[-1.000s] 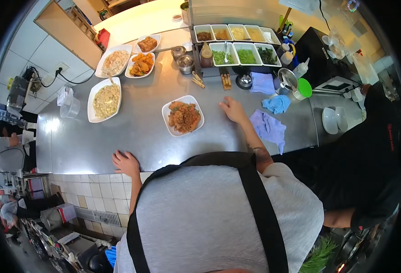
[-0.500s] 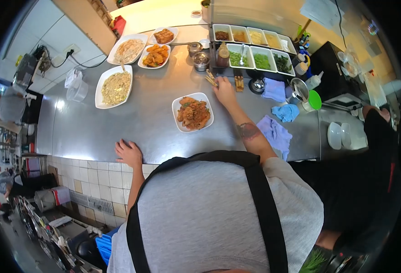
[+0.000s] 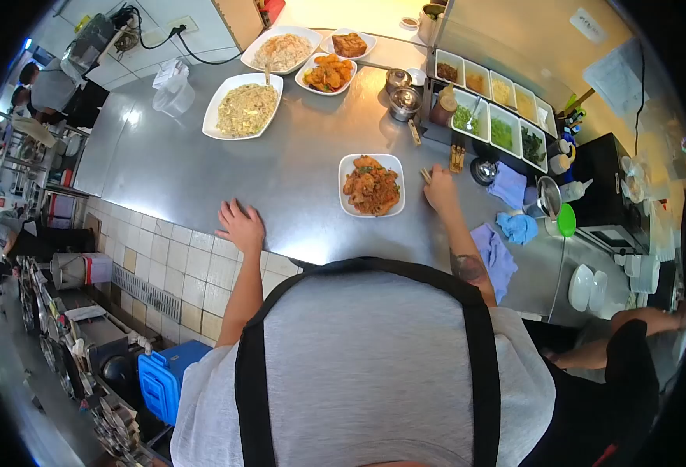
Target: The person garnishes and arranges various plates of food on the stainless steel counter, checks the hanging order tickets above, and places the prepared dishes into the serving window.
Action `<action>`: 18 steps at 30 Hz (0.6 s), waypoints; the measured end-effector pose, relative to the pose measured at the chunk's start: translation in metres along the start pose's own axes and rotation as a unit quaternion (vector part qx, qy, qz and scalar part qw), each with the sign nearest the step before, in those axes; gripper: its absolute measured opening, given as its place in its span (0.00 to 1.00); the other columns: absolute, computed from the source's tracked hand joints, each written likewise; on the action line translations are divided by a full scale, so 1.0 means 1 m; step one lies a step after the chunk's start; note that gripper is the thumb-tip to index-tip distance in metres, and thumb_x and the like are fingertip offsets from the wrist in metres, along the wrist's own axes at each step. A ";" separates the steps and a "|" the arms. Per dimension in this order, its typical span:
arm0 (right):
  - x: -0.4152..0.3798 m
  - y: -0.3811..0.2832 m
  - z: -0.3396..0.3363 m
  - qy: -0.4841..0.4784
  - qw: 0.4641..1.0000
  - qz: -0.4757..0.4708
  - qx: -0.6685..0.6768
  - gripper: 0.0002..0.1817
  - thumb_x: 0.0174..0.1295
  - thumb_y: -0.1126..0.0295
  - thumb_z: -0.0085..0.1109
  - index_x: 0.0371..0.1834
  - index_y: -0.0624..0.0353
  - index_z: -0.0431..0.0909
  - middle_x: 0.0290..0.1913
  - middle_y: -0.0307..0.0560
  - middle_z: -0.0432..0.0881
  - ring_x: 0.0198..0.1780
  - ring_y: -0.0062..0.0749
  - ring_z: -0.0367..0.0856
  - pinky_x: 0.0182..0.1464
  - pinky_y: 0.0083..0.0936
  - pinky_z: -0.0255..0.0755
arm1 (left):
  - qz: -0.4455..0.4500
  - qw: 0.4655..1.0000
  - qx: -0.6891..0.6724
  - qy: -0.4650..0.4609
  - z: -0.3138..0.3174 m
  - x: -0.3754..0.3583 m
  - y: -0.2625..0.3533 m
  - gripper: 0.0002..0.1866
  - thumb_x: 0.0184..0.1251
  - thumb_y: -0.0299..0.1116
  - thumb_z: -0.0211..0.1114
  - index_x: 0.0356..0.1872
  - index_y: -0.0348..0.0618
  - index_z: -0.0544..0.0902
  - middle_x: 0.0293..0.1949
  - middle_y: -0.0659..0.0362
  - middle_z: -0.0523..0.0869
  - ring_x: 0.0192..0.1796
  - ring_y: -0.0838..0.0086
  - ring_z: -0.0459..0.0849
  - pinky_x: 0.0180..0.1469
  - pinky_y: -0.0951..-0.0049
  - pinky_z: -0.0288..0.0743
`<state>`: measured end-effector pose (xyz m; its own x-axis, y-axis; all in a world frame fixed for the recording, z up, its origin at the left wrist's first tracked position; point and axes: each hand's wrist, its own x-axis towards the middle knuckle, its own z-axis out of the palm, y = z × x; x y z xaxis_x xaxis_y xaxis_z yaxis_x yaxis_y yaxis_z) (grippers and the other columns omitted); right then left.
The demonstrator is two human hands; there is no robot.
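Note:
My right hand is closed on a small wooden clothespin, just right of a square white dish of saucy browned meat pieces. Fingers spread, my left hand rests on the near edge of the steel counter and holds nothing. Beyond my right hand lie more wooden clothespins, and another clothespin is by the metal pots. A clothespin also stands at the rim of the fried rice dish.
At the back are a noodle-like dish, a dish of orange pieces and a browned block. Topping trays, cloths and a black appliance line the right. A plastic tub stands left.
My right hand has drawn back from the clothespins by the pots toward the meat dish, now with a clothespin in its fingers. The view has turned; my left hand stays on the edge.

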<state>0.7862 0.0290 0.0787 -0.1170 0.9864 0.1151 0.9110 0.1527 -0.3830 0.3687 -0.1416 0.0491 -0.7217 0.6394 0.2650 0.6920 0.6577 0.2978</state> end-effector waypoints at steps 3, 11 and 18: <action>0.006 -0.008 0.004 0.021 0.999 -0.027 0.015 0.11 0.49 0.77 0.57 0.37 0.66 0.73 0.36 0.65 0.79 0.38 0.60 0.79 0.42 0.46 0.75 | 0.004 1.000 0.001 0.000 0.001 0.000 0.001 0.25 0.64 0.43 0.52 0.61 0.46 0.69 0.66 0.53 0.64 0.69 0.55 0.58 0.64 0.32 0.45; 0.020 -0.029 -0.021 0.148 0.969 -0.002 0.196 0.09 0.51 0.74 0.61 0.35 0.66 0.79 0.34 0.56 0.82 0.33 0.46 0.82 0.38 0.36 0.76 | 0.013 1.000 0.008 0.002 0.004 0.000 -0.001 0.24 0.65 0.44 0.52 0.60 0.47 0.69 0.66 0.53 0.64 0.69 0.59 0.59 0.63 0.31 0.45; 0.009 -0.060 -0.044 0.195 0.943 0.022 0.269 0.09 0.51 0.74 0.64 0.34 0.65 0.79 0.30 0.52 0.83 0.28 0.34 0.82 0.33 0.27 0.76 | 0.023 1.000 0.008 0.007 0.007 0.000 -0.004 0.24 0.65 0.44 0.52 0.60 0.47 0.69 0.66 0.53 0.64 0.69 0.58 0.59 0.63 0.31 0.44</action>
<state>0.7480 0.0263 0.1425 0.1674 0.9112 0.3764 0.5668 0.2235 -0.7930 0.3658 -0.1416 0.0414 -0.6887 0.6636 0.2919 0.7250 0.6335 0.2703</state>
